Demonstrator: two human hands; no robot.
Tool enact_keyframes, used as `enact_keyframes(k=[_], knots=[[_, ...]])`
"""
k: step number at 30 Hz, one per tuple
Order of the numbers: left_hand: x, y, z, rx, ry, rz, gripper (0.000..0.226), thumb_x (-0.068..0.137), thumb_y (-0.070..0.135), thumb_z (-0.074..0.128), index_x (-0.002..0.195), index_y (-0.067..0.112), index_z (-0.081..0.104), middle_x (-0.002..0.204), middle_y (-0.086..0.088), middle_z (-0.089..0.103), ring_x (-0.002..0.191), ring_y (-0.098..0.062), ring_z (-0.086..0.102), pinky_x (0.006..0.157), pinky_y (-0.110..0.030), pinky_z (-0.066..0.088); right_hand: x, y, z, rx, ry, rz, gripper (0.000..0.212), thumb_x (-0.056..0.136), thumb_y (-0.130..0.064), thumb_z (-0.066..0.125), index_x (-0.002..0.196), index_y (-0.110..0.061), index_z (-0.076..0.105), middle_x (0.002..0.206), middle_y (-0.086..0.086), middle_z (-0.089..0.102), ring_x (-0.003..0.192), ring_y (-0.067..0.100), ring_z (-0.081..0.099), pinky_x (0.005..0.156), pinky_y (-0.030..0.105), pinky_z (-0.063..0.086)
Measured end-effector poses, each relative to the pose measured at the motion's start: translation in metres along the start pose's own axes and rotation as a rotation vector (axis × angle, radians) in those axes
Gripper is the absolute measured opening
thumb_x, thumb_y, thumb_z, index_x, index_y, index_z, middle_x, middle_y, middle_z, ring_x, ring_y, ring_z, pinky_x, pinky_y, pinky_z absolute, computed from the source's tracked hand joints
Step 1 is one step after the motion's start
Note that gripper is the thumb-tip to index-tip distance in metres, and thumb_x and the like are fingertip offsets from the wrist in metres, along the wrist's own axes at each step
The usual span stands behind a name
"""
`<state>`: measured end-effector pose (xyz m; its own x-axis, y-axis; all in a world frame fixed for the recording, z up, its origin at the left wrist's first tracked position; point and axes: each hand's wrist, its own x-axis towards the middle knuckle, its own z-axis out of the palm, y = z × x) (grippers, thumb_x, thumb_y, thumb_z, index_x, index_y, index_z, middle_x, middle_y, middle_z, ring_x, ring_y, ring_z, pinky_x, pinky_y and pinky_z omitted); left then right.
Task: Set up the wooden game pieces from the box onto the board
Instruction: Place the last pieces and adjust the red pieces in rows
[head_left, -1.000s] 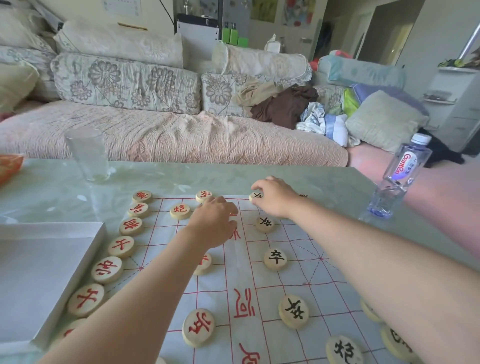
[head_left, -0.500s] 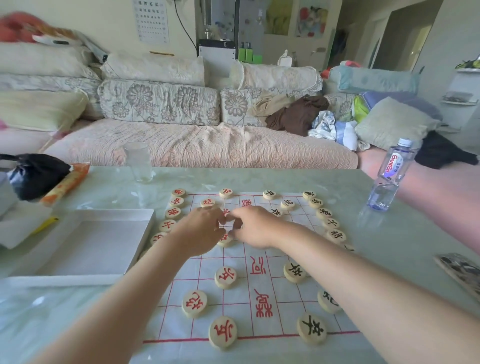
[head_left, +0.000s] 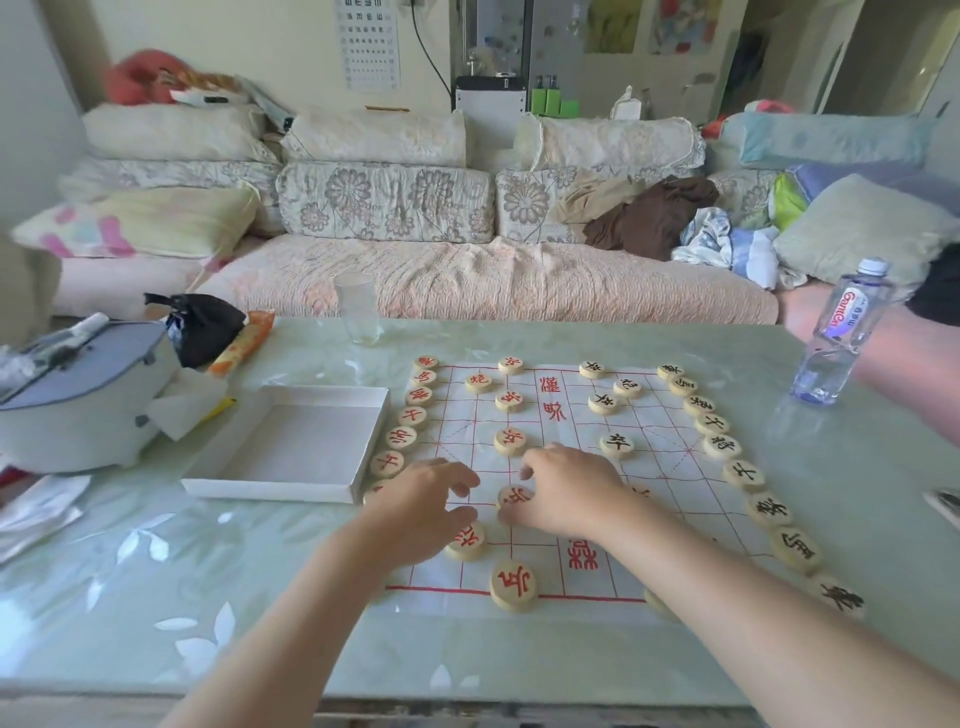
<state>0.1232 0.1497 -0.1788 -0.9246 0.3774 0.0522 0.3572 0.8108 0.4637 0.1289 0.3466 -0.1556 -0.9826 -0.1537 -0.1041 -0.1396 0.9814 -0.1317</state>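
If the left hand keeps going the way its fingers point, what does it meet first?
Probably the red-marked piece between the two hands: the left hand has its fingers aimed right and slightly away, nearly at it. The right hand sits just behind it. Depth is unclear.

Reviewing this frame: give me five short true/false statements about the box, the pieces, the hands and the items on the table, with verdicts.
1. The shallow white cardboard box left of the board holds no pieces. True.
2. The red-lettered round wooden pieces line the board's right edge. False: they line the left edge; the black-lettered round wooden pieces line the right.
3. The right hand has its fingers at a red-lettered piece on the white paper board. True.
4. The clear plastic water bottle lies on its side. False: it stands upright, cap on.
5. The left hand rests inside the box. False: it is over the board's near left part, beside the right hand.
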Motion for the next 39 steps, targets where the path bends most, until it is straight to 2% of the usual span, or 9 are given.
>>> enact_keyframes(k=[5, 10, 12, 16, 19, 23, 28, 36, 39], knots=[[0.010, 0.008, 0.005, -0.038, -0.020, 0.006, 0.036, 0.090, 0.034, 0.061, 0.125, 0.035, 0.054, 0.113, 0.017, 0.058, 0.097, -0.006, 0.056, 0.079, -0.020, 0.046, 0.009, 0.005, 0.015, 0.022, -0.006, -0.010, 0.050, 0.079, -0.069, 0.056, 0.106, -0.028, 0.059, 0.109, -0.007, 0.059, 0.098, 0.017, 0.059, 0.079, 0.035, 0.047], [0.026, 0.011, 0.012, -0.109, -0.051, 0.010, 0.045, 0.088, 0.027, 0.064, 0.130, 0.033, 0.049, 0.119, 0.015, 0.058, 0.101, -0.005, 0.053, 0.081, -0.018, 0.042, 0.019, 0.016, 0.018, 0.279, -0.088, -0.107, 0.051, 0.088, -0.047, 0.064, 0.135, -0.029, 0.053, 0.127, -0.008, 0.055, 0.117, 0.014, 0.055, 0.089, 0.025, 0.042], [0.032, 0.010, 0.017, -0.124, -0.075, 0.005, 0.047, 0.086, 0.025, 0.067, 0.128, 0.033, 0.047, 0.119, 0.014, 0.058, 0.102, -0.006, 0.053, 0.080, -0.019, 0.041, 0.024, 0.020, 0.020, 0.296, -0.073, -0.114, 0.058, 0.083, -0.048, 0.068, 0.136, -0.031, 0.051, 0.127, -0.011, 0.053, 0.116, 0.012, 0.053, 0.088, 0.024, 0.041], [0.039, 0.013, 0.025, -0.088, -0.088, 0.010, 0.050, 0.081, 0.035, 0.074, 0.124, 0.030, 0.049, 0.114, 0.016, 0.060, 0.102, -0.008, 0.053, 0.086, -0.026, 0.047, 0.025, 0.023, 0.024, 0.273, -0.031, -0.073, 0.058, 0.077, -0.055, 0.068, 0.129, -0.032, 0.056, 0.125, -0.012, 0.052, 0.110, 0.011, 0.055, 0.093, 0.031, 0.047], [0.041, 0.012, 0.024, -0.035, -0.066, 0.023, 0.050, 0.079, 0.039, 0.074, 0.123, 0.030, 0.051, 0.108, 0.018, 0.057, 0.098, -0.008, 0.049, 0.080, -0.027, 0.045, 0.029, 0.027, 0.026, 0.294, -0.046, -0.084, 0.046, 0.083, -0.045, 0.070, 0.125, -0.032, 0.061, 0.123, -0.009, 0.057, 0.107, 0.012, 0.056, 0.087, 0.027, 0.046], [0.040, 0.007, 0.022, 0.006, -0.075, 0.040, 0.047, 0.081, 0.042, 0.071, 0.124, 0.030, 0.055, 0.107, 0.016, 0.059, 0.093, -0.007, 0.047, 0.074, -0.021, 0.040, 0.032, 0.031, 0.025, 0.320, -0.093, -0.127, 0.045, 0.082, -0.034, 0.068, 0.126, -0.037, 0.061, 0.121, -0.010, 0.059, 0.098, 0.010, 0.054, 0.078, 0.023, 0.043], [0.037, 0.005, 0.025, 0.062, -0.049, 0.043, 0.042, 0.082, 0.053, 0.064, 0.120, 0.035, 0.059, 0.103, 0.015, 0.060, 0.097, -0.010, 0.050, 0.080, -0.025, 0.043, 0.027, 0.028, 0.025, 0.318, -0.076, -0.125, 0.030, 0.083, -0.041, 0.070, 0.112, -0.034, 0.067, 0.111, -0.009, 0.057, 0.102, 0.013, 0.056, 0.089, 0.032, 0.049], [0.034, 0.008, 0.026, 0.086, -0.049, 0.048, 0.043, 0.083, 0.053, 0.063, 0.121, 0.034, 0.058, 0.107, 0.013, 0.060, 0.101, -0.012, 0.049, 0.086, -0.028, 0.044, 0.024, 0.026, 0.026, 0.285, -0.074, -0.135, 0.039, 0.084, -0.038, 0.069, 0.122, -0.036, 0.063, 0.115, -0.008, 0.053, 0.108, 0.014, 0.054, 0.093, 0.032, 0.046], [0.032, 0.009, 0.023, 0.085, -0.045, 0.041, 0.046, 0.083, 0.053, 0.063, 0.123, 0.032, 0.054, 0.107, 0.014, 0.059, 0.100, -0.011, 0.048, 0.084, -0.026, 0.042, 0.021, 0.025, 0.022, 0.278, -0.082, -0.124, 0.050, 0.085, -0.040, 0.068, 0.133, -0.031, 0.057, 0.125, -0.006, 0.051, 0.117, 0.017, 0.053, 0.098, 0.033, 0.045]])
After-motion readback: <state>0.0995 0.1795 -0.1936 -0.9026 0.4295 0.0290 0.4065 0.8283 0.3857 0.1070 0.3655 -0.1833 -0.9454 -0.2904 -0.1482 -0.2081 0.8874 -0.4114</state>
